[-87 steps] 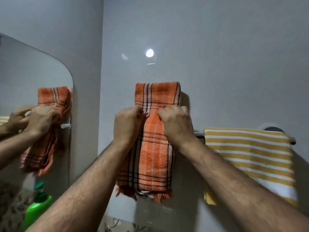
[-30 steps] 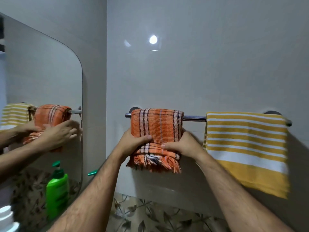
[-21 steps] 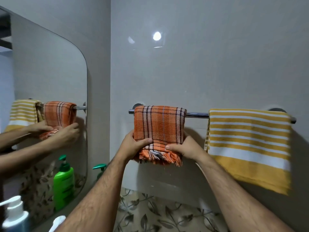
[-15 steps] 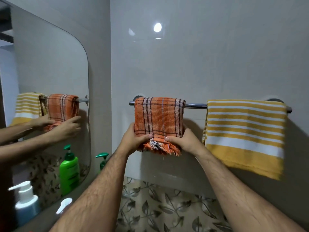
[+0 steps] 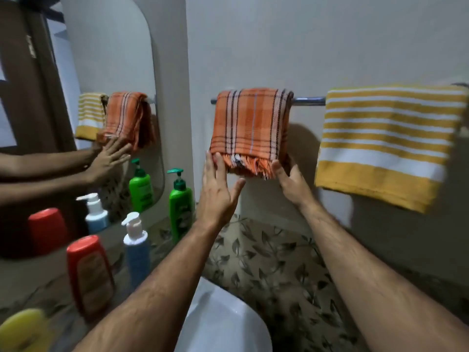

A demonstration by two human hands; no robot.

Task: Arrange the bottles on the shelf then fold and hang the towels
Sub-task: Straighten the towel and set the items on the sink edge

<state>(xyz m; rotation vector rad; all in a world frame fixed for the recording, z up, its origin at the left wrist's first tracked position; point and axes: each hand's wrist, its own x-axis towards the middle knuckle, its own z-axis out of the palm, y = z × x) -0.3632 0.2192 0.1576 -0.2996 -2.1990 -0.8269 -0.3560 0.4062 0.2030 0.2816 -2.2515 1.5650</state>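
Observation:
A folded orange plaid towel (image 5: 251, 125) hangs over the chrome towel bar (image 5: 308, 100), its fringed edge at the bottom. To its right on the same bar hangs a yellow and white striped towel (image 5: 388, 141). My left hand (image 5: 218, 189) is open just below the orange towel's lower left corner, fingertips at its edge. My right hand (image 5: 291, 181) is open under the lower right corner, fingers spread. Neither hand grips the cloth. On the shelf at the left stand a green pump bottle (image 5: 180, 207), a blue pump bottle (image 5: 135, 247) and a red bottle (image 5: 90, 275).
A large mirror (image 5: 76, 97) on the left wall reflects the towels, bottles and my arms. A yellow object (image 5: 24, 331) sits at the bottom left corner. A white basin (image 5: 220, 323) lies below my arms. Leaf-patterned tiles cover the lower wall.
Both hands have let go of the orange towel's lower edge and opened just beneath it. The view has tilted down, bringing the bottles and basin into sight.

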